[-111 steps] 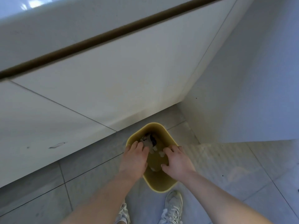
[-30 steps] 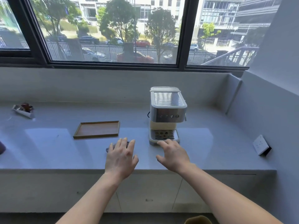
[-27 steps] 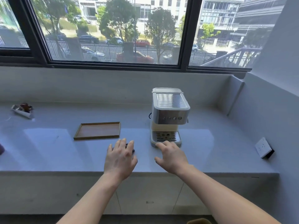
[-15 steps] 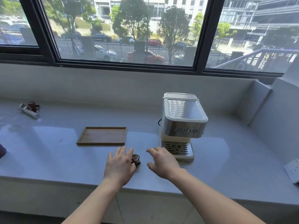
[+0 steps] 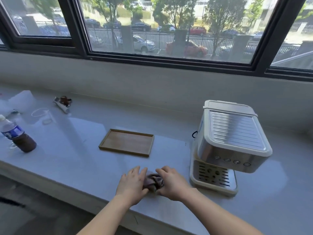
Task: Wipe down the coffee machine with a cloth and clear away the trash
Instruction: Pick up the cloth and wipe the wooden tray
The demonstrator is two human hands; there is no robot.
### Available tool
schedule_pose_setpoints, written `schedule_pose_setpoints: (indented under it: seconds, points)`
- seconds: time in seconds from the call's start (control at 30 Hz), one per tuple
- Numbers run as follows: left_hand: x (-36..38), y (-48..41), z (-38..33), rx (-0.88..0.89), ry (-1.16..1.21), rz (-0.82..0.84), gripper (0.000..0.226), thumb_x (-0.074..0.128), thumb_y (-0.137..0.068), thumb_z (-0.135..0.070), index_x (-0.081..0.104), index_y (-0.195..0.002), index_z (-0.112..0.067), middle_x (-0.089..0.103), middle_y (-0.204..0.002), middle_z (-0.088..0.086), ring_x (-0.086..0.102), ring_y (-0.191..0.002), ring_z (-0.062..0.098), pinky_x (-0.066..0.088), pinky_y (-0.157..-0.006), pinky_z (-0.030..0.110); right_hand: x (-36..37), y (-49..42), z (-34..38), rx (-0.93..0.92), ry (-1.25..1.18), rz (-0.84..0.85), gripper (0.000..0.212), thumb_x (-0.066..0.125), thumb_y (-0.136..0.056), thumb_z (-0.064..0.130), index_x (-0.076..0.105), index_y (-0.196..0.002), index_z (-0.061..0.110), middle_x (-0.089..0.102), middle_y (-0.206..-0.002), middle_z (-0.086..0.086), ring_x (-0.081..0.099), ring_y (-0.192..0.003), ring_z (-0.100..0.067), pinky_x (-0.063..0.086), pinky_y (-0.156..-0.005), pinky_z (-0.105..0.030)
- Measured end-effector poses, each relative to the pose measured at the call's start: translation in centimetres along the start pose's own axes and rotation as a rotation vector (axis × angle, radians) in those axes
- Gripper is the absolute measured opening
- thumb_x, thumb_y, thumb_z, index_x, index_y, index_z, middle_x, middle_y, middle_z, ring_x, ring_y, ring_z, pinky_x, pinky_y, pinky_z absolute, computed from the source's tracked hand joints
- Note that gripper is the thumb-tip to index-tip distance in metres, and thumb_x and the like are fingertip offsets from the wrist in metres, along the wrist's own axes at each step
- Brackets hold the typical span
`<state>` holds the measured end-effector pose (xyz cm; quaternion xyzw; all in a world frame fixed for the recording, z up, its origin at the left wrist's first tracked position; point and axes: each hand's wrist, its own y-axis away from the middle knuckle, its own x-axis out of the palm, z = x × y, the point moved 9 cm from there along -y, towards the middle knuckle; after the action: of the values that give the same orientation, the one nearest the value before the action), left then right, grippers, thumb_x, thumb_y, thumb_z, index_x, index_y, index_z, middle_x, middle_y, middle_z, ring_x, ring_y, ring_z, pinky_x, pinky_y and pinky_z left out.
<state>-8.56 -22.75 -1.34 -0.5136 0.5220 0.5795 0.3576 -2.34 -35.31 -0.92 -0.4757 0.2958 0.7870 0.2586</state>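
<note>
Step in hand: picking up the cloth (image 5: 153, 181); wiping not yet begun. Best to gather the bunched folds into one palm and leave a flat face outward. The cloth lies on the countertop (image 5: 67, 158), near the coffee machine (image 5: 232, 143), on its left.

left hand (image 5: 132, 184): fingers nearly straight, resting against the cloth's left side.

right hand (image 5: 171, 182): fingers bent over the right side, apparently pinching folds.

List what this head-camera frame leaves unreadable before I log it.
Head view only.
- cloth: largely covered by the left hand and right hand; its shape and the right hand's grip are unclear.
- coffee machine: button markings too small; underside of its overhanging top hidden.
- bottle: label blurred.
- scraps at the counter's far left: too small and blurred to identify.
</note>
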Motion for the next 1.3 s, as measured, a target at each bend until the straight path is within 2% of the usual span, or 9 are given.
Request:
schedule_pose_setpoints:
  seconds: [0.13, 0.2, 0.33, 0.47, 0.7, 0.93, 1.1, 1.17, 1.3]
  points:
    - [1.5, -1.4, 0.9, 0.020, 0.045, 0.069, 0.084, 0.055, -0.086, -0.053, 0.013, -0.154, -0.028, 0.025, -0.158, 0.004, 0.030, -0.142, 0.024, 0.035, -0.109, 0.042, 1.7, -1.8, 0.6, -0.008, 0.024, 0.047, 0.067, 0.069, -0.073, 0.046, 0.042, -0.132, 0.027, 0.048, -0.134, -0.002, 0.045, -0.121, -0.029, 0.048, -0.092, -0.041]
    - [1.9, -2.2, 0.6, 0.065, 0.081, 0.066, 0.080, 0.055, -0.083, -0.053, 0.020, -0.151, -0.028, 0.035, -0.151, 0.002, 0.040, -0.134, 0.025, 0.042, -0.101, 0.043, 2.3, -2.6, 0.6, 0.021, 0.042, 0.062, 0.063, 0.067, -0.075, 0.043, 0.042, -0.130, 0.027, 0.048, -0.132, -0.002, 0.046, -0.120, -0.029, 0.048, -0.090, -0.041]
    - [2.2, -4.0, 0.1, 0.160, 0.066, 0.047, 0.061, 0.054, -0.081, -0.049, 0.036, -0.137, -0.030, 0.054, -0.124, 0.000, 0.054, -0.111, 0.027, 0.047, -0.083, 0.042, 3.1, -4.3, 0.4, 0.102, 0.067, 0.085, 0.057, 0.065, -0.077, 0.035, 0.045, -0.129, 0.024, 0.051, -0.127, -0.004, 0.046, -0.117, -0.030, 0.047, -0.086, -0.040]
    - [2.7, -5.5, 0.2, 0.257, 0.021, 0.064, 0.037, 0.054, -0.081, -0.042, 0.052, -0.113, -0.023, 0.062, -0.109, 0.004, 0.054, -0.102, 0.029, 0.043, -0.077, 0.042, 3.9, -5.3, 0.0, 0.189, 0.037, 0.081, 0.033, 0.064, -0.075, 0.024, 0.053, -0.106, 0.020, 0.057, -0.113, -0.006, 0.053, -0.107, -0.030, 0.045, -0.078, -0.036]
    - [0.4, -8.0, 3.0, 0.360, 0.168, 0.078, 0.025, 0.057, -0.075, -0.036, 0.055, -0.097, -0.023, 0.066, -0.102, 0.003, 0.058, -0.099, 0.028, 0.044, -0.072, 0.037, 2.3, -7.8, 1.6, 0.266, -0.062, 0.037, 0.019, 0.058, -0.068, 0.025, 0.048, -0.084, 0.025, 0.066, -0.095, -0.007, 0.061, -0.090, -0.030, 0.036, -0.062, -0.031]
    - [-6.7, -11.1, 8.9, 0.429, 0.170, -0.082, 0.030, 0.058, -0.074, -0.030, 0.060, -0.104, -0.023, 0.067, -0.105, -0.001, 0.056, -0.101, 0.026, 0.045, -0.075, 0.038, -2.1, -13.2, 6.3, 0.250, -0.193, -0.104, 0.021, 0.051, -0.056, 0.022, 0.055, -0.077, 0.024, 0.070, -0.066, 0.007, 0.065, -0.056, -0.009, 0.054, -0.052, -0.029]
    - [-10.8, -14.1, 12.7, 0.426, 0.221, -0.181, 0.028, 0.063, -0.075, -0.038, 0.060, -0.099, -0.024, 0.066, -0.101, -0.004, 0.057, -0.098, 0.023, 0.047, -0.078, 0.040, -5.8, -18.0, 9.1, 0.189, -0.149, -0.180, 0.022, 0.057, -0.062, 0.020, 0.059, -0.084, 0.021, 0.072, -0.079, 0.003, 0.066, -0.071, -0.018, 0.054, -0.061, -0.035]
    - [-11.8, -15.6, 14.1, 0.395, 0.223, -0.207, 0.028, 0.061, -0.075, -0.034, 0.060, -0.102, -0.025, 0.067, -0.101, -0.004, 0.057, -0.099, 0.023, 0.047, -0.078, 0.039, -6.9, -20.0, 10.0, 0.158, -0.117, -0.209, 0.025, 0.060, -0.065, 0.021, 0.061, -0.090, 0.020, 0.071, -0.090, 0.000, 0.064, -0.080, -0.023, 0.053, -0.067, -0.035]
    - [-12.2, -17.9, 16.4, 0.315, 0.255, -0.218, 0.026, 0.060, -0.075, -0.029, 0.059, -0.101, -0.029, 0.066, -0.097, -0.005, 0.059, -0.096, 0.021, 0.047, -0.076, 0.038, -7.4, -23.4, 10.2, 0.162, -0.108, -0.204, 0.023, 0.062, -0.068, 0.018, 0.058, -0.090, 0.019, 0.067, -0.092, -0.002, 0.063, -0.083, -0.025, 0.051, -0.068, -0.034]
